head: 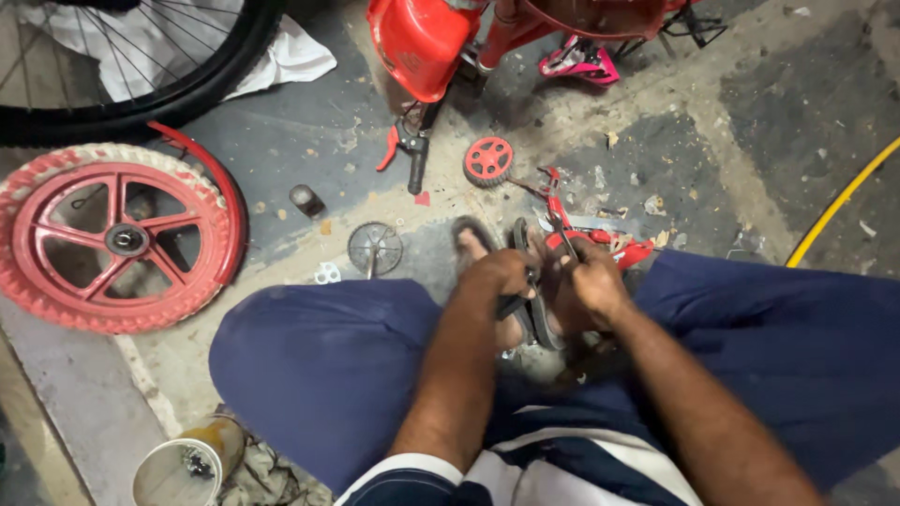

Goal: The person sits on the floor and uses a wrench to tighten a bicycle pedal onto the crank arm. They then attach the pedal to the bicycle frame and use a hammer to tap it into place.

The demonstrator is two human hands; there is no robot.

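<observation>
Head view, looking down past both knees in dark blue trousers [328, 365] to a stained concrete floor [750, 122].

Largest items: black spoked bicycle wheel [202, 70] at top left, lying over a white cloth [291, 56]. Below it, a red wheel [117, 239] with a pale red tyre lies flat, with a red mudguard [220, 192] curving along its right edge. Red bicycle frame [506, 23] at top centre, with a red plastic basket [417, 37] on its front. Yellow hose [839, 201] crosses the right edge.

Mid-size: open tin [178, 468] at lower left holding small hardware. Small red training wheel [488, 160] on the floor, near a black handlebar grip with red brake lever [408, 150]. Grey sprocket [375, 248] just left of a sandalled foot [473, 239].

Hands: left hand [502, 274] is clenched around a dark handle-like tool [514, 305]; exact type not resolvable. Right hand [595, 281] grasps a thin metal tool [562, 230] pressed against a red metal bracket [614, 245], fingers curled tight. Bracket sits on the floor between the knees, just ahead of both hands, touching the right hand. The two hands are close together, nearly touching.

Smallest: short dark cylinder [306, 199] and paper scraps [656, 206] scattered about.
</observation>
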